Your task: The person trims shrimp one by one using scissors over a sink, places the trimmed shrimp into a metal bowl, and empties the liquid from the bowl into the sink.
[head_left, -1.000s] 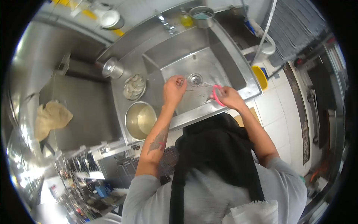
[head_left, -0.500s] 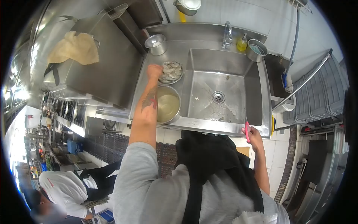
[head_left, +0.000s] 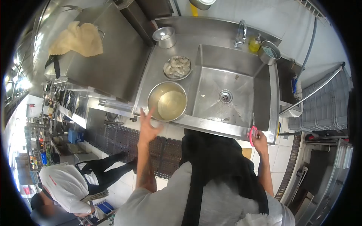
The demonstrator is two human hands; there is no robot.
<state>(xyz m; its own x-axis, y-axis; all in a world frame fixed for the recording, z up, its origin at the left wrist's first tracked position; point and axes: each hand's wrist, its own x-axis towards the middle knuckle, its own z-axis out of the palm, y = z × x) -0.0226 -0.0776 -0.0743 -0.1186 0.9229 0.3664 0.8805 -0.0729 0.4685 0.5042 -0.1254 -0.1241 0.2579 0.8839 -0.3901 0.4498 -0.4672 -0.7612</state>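
Note:
My left hand [head_left: 149, 128], slightly blurred, is spread open and empty at the counter's front edge, just below a round metal bowl [head_left: 167, 101] of cloudy yellowish liquid. Behind that bowl, a plate [head_left: 177, 68] is heaped with what look like raw shrimp. At the sink's front right corner, my right hand [head_left: 259, 142] holds pink-handled scissors [head_left: 252, 136] by the handles, blades pointing toward the sink [head_left: 211, 118]. Small scraps lie on the sink floor near the drain [head_left: 226, 96].
A small metal pot [head_left: 164, 37] stands at the counter's back left. A faucet [head_left: 240, 34], a yellow soap bottle [head_left: 255, 43] and another pot [head_left: 269, 52] line the sink's back. Left, a tan cloth [head_left: 77, 39] lies on a steel surface. A co-worker [head_left: 66, 184] is at lower left.
My left hand went from over the sink to the shrimp plate, then back toward me, opening. My right hand moved right with the scissors. The view turned, and a co-worker came into sight.

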